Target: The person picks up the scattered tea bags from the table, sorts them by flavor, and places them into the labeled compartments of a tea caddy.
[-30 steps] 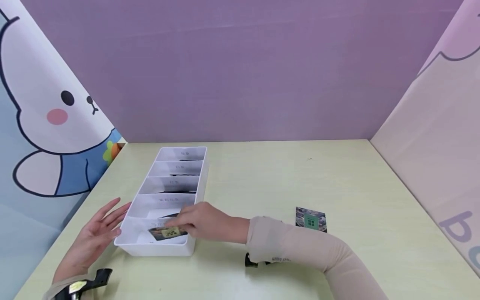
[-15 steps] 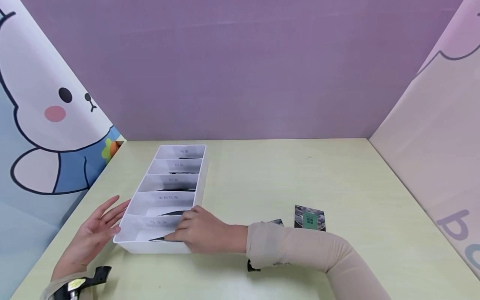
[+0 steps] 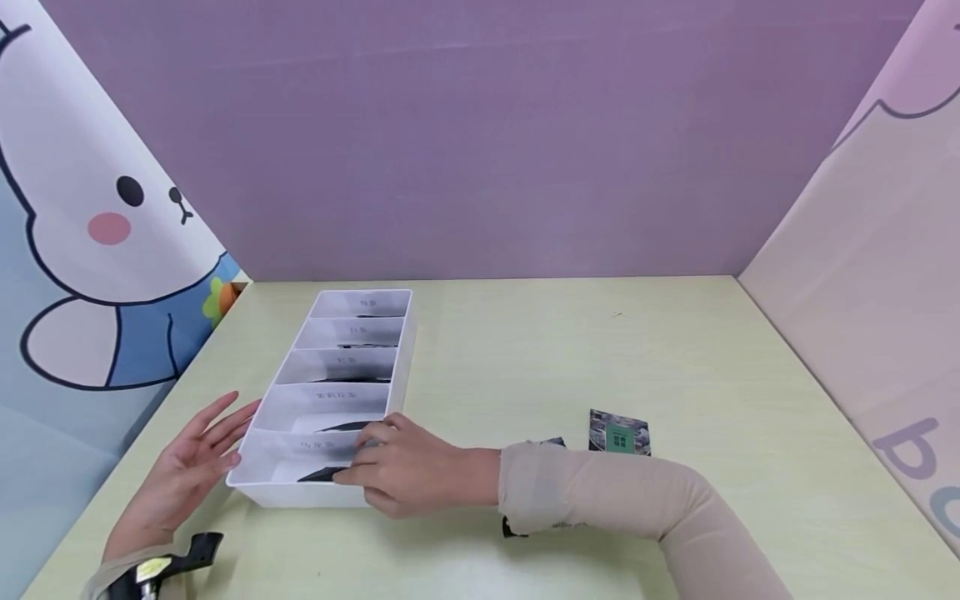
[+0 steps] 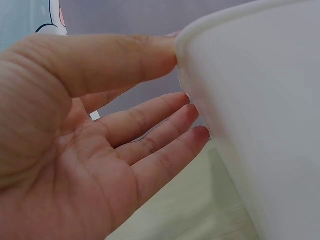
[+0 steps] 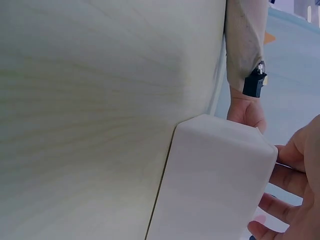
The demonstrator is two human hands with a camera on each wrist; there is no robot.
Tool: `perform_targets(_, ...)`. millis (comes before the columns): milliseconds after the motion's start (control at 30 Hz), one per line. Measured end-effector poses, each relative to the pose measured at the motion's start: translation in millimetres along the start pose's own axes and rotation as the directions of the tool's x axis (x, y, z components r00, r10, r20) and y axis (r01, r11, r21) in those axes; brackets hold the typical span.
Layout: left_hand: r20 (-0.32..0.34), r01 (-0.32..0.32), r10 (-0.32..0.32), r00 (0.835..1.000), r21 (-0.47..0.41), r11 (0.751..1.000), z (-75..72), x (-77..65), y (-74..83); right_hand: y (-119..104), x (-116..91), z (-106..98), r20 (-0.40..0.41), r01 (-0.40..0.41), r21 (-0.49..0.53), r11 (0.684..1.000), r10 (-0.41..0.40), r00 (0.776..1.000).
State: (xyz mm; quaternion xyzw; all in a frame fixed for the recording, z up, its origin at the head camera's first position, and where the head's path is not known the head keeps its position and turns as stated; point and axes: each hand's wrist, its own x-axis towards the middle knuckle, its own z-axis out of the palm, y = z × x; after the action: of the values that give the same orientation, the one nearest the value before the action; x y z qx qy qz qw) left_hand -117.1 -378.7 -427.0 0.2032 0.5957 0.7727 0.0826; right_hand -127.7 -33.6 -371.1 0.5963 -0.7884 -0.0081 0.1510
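A white box (image 3: 318, 495) with several compartments, each marked with handwriting on its divider, stands at the left of the table. My left hand (image 3: 183, 475) has its fingers extended, with thumb and fingertips touching the box's left side, as the left wrist view also shows. My right hand (image 3: 412, 468) is over the right rim of the nearest compartment, its fingers loosely spread. Beside its fingertips a dark flat packet (image 3: 319, 476) lies in that compartment, partly hidden by the hand. The second compartment holds another dark packet (image 3: 345, 427).
Dark contents show in the farther compartments. On the table right of the box lies a packet with a green label (image 3: 619, 435), partly behind the right sleeve (image 3: 592, 487). A corner of another packet (image 3: 555, 441) peeks out beside it. Printed walls surround the table (image 3: 510, 358).
My right hand lowered the packet into the nearest compartment, then its fingers loosened and drew slightly back towards the rim. The left hand has kept its place on the box.
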Motion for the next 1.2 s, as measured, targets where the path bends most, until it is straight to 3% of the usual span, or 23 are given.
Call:
perform_targets(267,-0.031,0.030,-0.029,0.999,0.004,1.000,1.2,0.4,-0.3,10.0,-8.3,-6.4,0.002,0.051,0.013,0.999,-0.051,0.999)
perform_targets(600,-0.016,0.023,-0.024,1.000,-0.027,0.999,1.0,0.6,0.2,24.8,-41.4,-12.3,-0.006,0.118,0.039,0.992,-0.117,0.993)
perform_targets(900,-0.007,0.004,-0.004,1.000,-0.018,1.000,0.4,0.5,0.6,38.8,-72.6,-17.9,-0.033,0.080,-0.005,0.997,-0.080,0.996)
perform_targets(1200,-0.010,0.013,-0.013,1.000,-0.023,1.000,0.6,0.5,0.7,52.9,-97.5,-19.7,0.032,-0.004,0.006,1.000,0.004,0.999)
